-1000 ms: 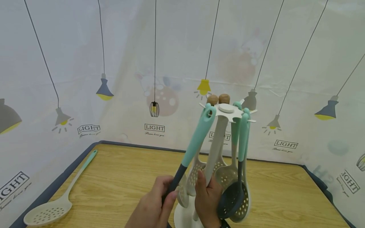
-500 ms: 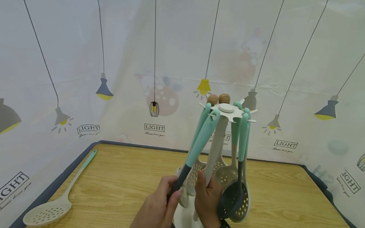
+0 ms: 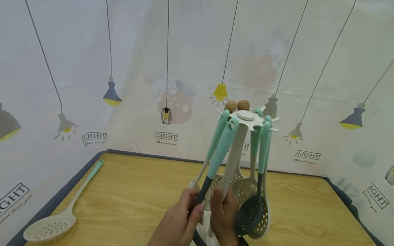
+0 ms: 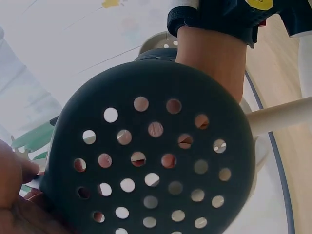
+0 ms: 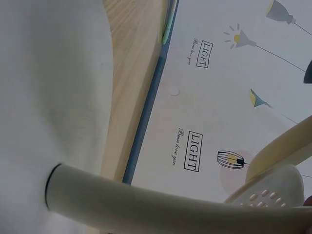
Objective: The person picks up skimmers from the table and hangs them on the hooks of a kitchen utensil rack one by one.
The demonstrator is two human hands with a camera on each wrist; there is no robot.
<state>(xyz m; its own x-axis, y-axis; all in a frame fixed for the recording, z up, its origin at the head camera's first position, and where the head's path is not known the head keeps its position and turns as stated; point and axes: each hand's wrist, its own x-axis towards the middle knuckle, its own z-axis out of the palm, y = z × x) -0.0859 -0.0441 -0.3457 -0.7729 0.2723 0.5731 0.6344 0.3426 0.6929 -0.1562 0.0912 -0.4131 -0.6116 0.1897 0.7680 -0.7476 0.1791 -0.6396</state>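
Note:
My left hand (image 3: 181, 218) pinches the dark shaft of a skimmer (image 3: 220, 150) with a mint handle. The handle's eye is at a prong on the near left of a white utensil stand (image 3: 246, 116). In the left wrist view the skimmer's round dark head (image 4: 156, 90), full of holes, fills the middle, with left fingers (image 4: 12, 178) at the lower left. My right hand (image 3: 225, 213) grips the stand's pole (image 3: 235, 153). Around it hang a dark slotted ladle (image 3: 247, 218), several pale perforated utensils and two with wooden handle ends (image 3: 243, 104).
On the left of the wooden table (image 3: 132, 191) lies a pale skimmer (image 3: 50, 227) with a mint handle. The stand's round white base (image 5: 63, 87) shows large in the right wrist view. A printed sheet (image 3: 138, 85) stands behind and at the sides.
My left hand has shifted right and brought the dark skimmer's handle end from left of the stand to the prong. The right hand keeps its grip on the pole.

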